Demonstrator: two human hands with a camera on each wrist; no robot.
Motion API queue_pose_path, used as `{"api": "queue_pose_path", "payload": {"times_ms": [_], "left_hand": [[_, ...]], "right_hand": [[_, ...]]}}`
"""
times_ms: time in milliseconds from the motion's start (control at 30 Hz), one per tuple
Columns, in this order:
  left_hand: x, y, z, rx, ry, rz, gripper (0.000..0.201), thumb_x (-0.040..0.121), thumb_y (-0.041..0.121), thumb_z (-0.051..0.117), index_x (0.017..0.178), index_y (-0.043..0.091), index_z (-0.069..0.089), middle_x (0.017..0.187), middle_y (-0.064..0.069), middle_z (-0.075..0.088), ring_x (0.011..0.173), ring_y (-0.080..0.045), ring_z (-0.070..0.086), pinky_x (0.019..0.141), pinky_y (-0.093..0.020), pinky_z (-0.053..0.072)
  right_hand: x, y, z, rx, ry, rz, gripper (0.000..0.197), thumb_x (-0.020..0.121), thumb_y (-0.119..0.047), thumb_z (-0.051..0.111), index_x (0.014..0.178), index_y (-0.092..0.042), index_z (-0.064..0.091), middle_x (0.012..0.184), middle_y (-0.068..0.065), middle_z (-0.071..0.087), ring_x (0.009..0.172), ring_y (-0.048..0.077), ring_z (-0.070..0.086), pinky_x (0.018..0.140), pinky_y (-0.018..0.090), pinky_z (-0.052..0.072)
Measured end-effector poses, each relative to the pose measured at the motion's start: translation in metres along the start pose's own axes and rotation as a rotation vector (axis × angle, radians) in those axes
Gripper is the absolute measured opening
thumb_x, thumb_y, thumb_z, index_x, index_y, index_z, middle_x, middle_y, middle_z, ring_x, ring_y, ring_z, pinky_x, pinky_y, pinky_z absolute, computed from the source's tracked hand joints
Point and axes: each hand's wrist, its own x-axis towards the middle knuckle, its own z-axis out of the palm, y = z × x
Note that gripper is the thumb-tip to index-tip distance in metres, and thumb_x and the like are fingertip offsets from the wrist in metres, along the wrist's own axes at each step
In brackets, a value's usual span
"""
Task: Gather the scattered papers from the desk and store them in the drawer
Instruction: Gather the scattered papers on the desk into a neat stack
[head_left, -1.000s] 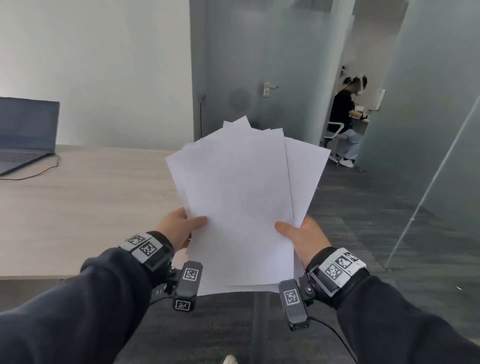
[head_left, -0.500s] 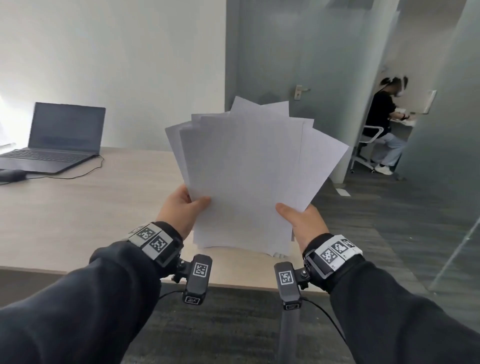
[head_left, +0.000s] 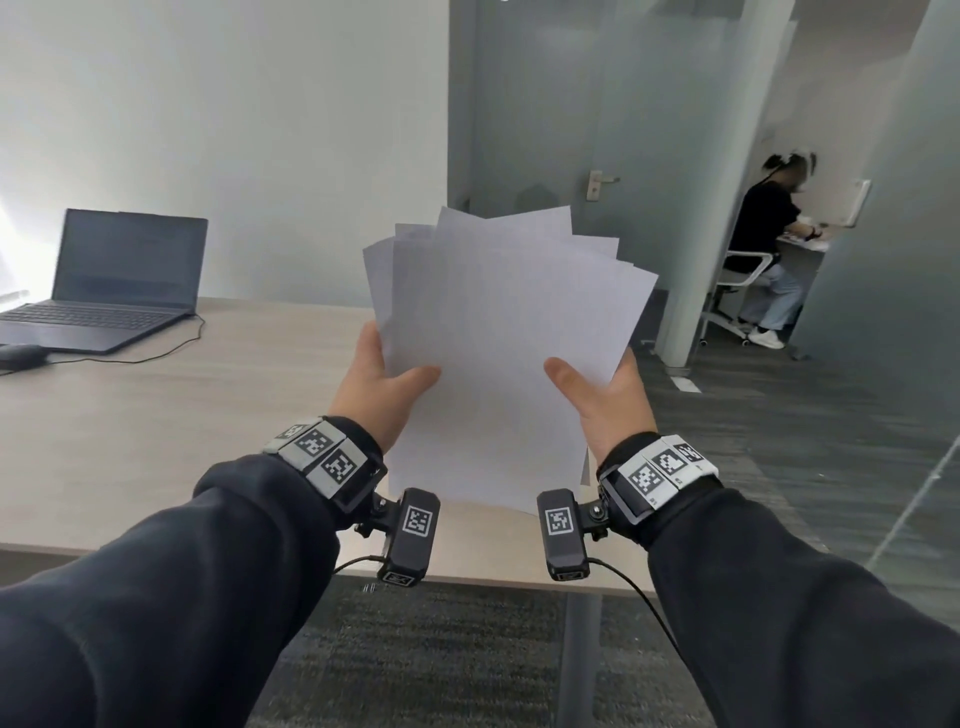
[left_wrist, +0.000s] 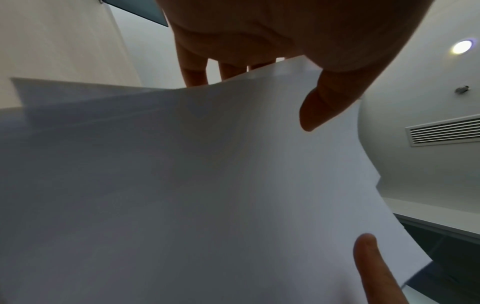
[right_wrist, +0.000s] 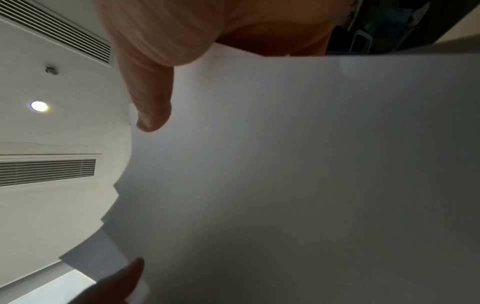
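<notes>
Above the near edge of a pale wooden desk (head_left: 130, 441), a fanned sheaf of white papers (head_left: 498, 364) is held up in the air, tilted toward the camera, its lower edge hanging just over the desk's front rim. Behind the desk stands a plain white wall, and to the right of it a frosted glass partition with a door handle (head_left: 597, 183). Dark grey carpet (head_left: 779, 441) covers the floor to the right and below. Through the gap in the partition a seated person (head_left: 763, 244) in a black top leans over another table, on a white chair.

Back on the desk's far left sits an open laptop (head_left: 109, 280), its screen dark, with a thin cable trailing from its right side and a dark mouse (head_left: 21, 356) just beside its front left corner.

The sheets are not squared up; their top corners splay out at differing angles. The left hand (head_left: 379, 387) grips the sheaf's left edge, thumb laid across the front sheet and fingers behind. The right hand (head_left: 605, 402) grips the right edge in the same way, thumb on the front. Both wrists wear bands with black-and-white markers over dark sleeves. No drawer is in view.
</notes>
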Motion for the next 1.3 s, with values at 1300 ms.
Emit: {"api": "queue_pose_path", "payload": {"times_ms": [1300], "left_hand": [[0.026, 0.040, -0.002, -0.183, -0.012, 0.051, 0.030, 0.078, 0.026, 0.077, 0.107, 0.019, 0.071, 0.101, -0.001, 0.078, 0.092, -0.025, 0.075, 0.090, -0.050, 0.058]], "right_hand": [[0.054, -0.096, 0.009, 0.023, 0.111, 0.121, 0.054, 0.065, -0.075, 0.062, 0.083, -0.026, 0.049, 0.080, 0.004, 0.041, 0.070, 0.022, 0.042, 0.071, 0.038, 0.037]]}}
